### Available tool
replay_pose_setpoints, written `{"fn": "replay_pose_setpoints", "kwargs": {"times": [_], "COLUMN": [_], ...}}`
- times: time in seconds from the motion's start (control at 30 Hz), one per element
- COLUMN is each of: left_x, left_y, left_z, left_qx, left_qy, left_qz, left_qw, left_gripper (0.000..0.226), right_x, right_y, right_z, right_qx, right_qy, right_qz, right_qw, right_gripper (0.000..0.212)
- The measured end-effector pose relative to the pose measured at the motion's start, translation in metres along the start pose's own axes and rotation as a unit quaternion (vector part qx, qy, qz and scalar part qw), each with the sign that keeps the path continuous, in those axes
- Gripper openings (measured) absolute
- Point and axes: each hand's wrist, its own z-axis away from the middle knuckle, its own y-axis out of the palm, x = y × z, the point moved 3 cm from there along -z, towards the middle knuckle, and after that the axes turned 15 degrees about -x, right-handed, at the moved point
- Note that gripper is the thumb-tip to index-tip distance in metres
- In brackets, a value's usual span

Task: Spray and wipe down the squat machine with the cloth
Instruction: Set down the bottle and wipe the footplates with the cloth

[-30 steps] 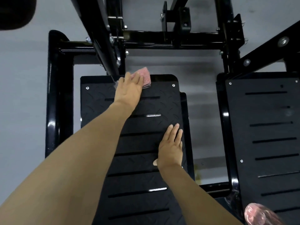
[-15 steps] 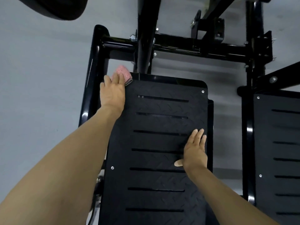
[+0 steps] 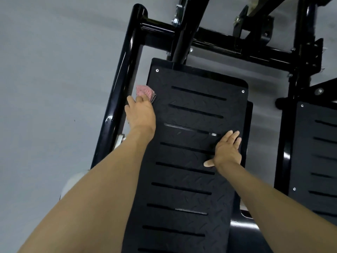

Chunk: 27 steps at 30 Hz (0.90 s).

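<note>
The squat machine's left black tread foot plate [image 3: 191, 161] with its slots fills the middle of the head view. My left hand [image 3: 140, 112] presses a pink cloth [image 3: 144, 90] against the plate's left edge, near the upper left corner; the cloth sticks out beyond my fingertips. My right hand [image 3: 227, 150] lies flat on the plate's right side with the fingers straight and the thumb out. No spray bottle is in view.
The black tubular frame [image 3: 120, 84] runs along the left of the plate, with a cross bar [image 3: 218, 42] behind it. A second foot plate [image 3: 317, 161] is at the right. Grey floor [image 3: 54, 88] surrounds the machine.
My left hand has slid the cloth from the plate's top edge to its upper left corner and then down the left edge. The right hand stays flat on the plate.
</note>
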Motion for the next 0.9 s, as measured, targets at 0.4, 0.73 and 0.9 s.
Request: {"fn": "replay_pose_setpoints", "kwargs": {"times": [0.4, 0.73, 0.9], "left_x": [0.030, 0.054, 0.066], "left_y": [0.014, 0.021, 0.022], "left_z": [0.097, 0.166, 0.202], "left_qx": [0.033, 0.033, 0.040], "left_qy": [-0.036, -0.053, -0.069], "left_qz": [0.003, 0.030, 0.043], "left_qw": [0.999, 0.998, 0.996], "left_gripper": [0.046, 0.046, 0.045], "right_x": [-0.022, 0.034, 0.061], "right_y": [0.029, 0.091, 0.102], "right_z": [0.043, 0.144, 0.179], "right_qx": [-0.110, -0.132, -0.129], "right_qy": [-0.023, -0.114, -0.159], "right_qz": [-0.046, -0.094, -0.106], "right_qw": [0.993, 0.980, 0.973], "right_gripper": [0.104, 0.073, 0.072]}}
